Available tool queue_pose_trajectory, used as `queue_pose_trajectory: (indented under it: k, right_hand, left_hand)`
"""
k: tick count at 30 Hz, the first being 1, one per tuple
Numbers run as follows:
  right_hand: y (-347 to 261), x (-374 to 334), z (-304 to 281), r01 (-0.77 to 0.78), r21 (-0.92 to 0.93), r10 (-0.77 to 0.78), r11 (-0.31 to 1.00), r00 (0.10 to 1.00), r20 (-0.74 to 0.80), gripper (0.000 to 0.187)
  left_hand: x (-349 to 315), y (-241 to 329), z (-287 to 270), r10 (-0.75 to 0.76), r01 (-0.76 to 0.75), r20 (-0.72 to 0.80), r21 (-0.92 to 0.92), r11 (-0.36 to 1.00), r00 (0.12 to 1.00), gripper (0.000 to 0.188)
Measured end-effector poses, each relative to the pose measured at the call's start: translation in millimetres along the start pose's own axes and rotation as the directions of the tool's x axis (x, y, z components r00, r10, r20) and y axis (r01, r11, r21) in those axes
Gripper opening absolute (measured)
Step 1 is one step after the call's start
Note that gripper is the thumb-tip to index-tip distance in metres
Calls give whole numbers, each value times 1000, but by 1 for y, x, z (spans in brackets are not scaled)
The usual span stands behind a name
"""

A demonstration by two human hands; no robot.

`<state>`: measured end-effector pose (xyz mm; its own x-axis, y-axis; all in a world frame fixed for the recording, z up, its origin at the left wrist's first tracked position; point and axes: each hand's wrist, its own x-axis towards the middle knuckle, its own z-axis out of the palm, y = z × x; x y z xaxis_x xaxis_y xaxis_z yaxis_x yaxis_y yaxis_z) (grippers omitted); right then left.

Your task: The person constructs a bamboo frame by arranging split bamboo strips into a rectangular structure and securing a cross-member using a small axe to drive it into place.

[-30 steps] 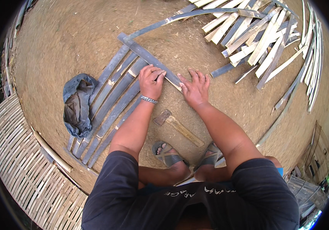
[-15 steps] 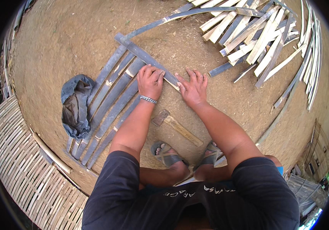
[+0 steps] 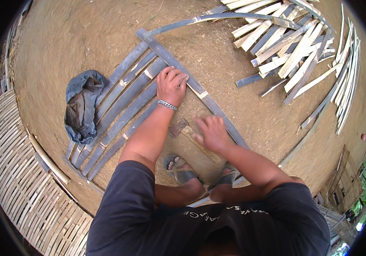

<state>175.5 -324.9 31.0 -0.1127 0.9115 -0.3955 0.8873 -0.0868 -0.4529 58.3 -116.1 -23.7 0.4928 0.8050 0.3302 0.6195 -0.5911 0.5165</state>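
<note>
My left hand (image 3: 171,84) presses flat on a long grey bamboo slat (image 3: 191,85) that lies crosswise over several parallel grey slats (image 3: 123,106) on the dirt. A beaded bracelet sits on that wrist. My right hand (image 3: 210,132) is blurred, fingers spread, hovering just over the wooden handle of a hammer (image 3: 191,138) that lies on the ground near my sandalled feet (image 3: 183,170). The hand holds nothing that I can see.
A crumpled dark cloth (image 3: 82,106) lies left of the slats. A heap of split bamboo strips (image 3: 294,47) fills the upper right, with a long curved strip (image 3: 217,17) above. Woven bamboo matting (image 3: 25,183) covers the lower left.
My right hand has left the cross slat and come back toward me, down over the hammer handle. The left hand stays on the slat.
</note>
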Motion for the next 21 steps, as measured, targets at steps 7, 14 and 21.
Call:
queue_pose_trajectory:
  k: [7, 14, 21]
  right_hand:
    - [-14, -50, 40, -165, 129, 129, 978, 960, 247, 80]
    - [-11, -75, 14, -355, 594, 246, 722, 934, 260, 69]
    - [-2, -8, -34, -208, 671, 324, 712, 945, -50, 54]
  left_hand:
    - [3, 1, 1, -9, 9, 16, -15, 1000, 1000, 12]
    - [3, -2, 1, -31, 32, 20, -38, 999, 999, 11]
    - [1, -3, -2, -27, 28, 23, -28, 999, 999, 11]
